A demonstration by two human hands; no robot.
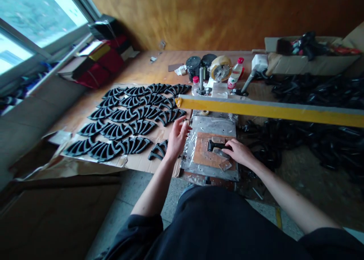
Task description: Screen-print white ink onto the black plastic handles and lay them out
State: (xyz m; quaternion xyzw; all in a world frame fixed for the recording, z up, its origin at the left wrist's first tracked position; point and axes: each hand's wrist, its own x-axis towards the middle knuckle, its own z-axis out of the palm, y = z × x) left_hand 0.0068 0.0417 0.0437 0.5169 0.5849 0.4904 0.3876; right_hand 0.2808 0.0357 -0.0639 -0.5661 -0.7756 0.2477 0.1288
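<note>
A black T-shaped plastic part lies on a brown wooden board, which rests on a grey metal plate. My right hand has its fingers closed on the right end of this part. Small clear blocks sit on the board just below it. At the left edge of the plate, my left hand is raised with its fingers bent and apart, and I see nothing held in it. Beside that hand, curved black parts lie on cardboard.
Rows of black parts cover the cardboard at left. A yellow-edged bar crosses above the plate toward the right. Behind stand black tubs, a tape roll and a red-capped bottle. Dark parts are heaped at right.
</note>
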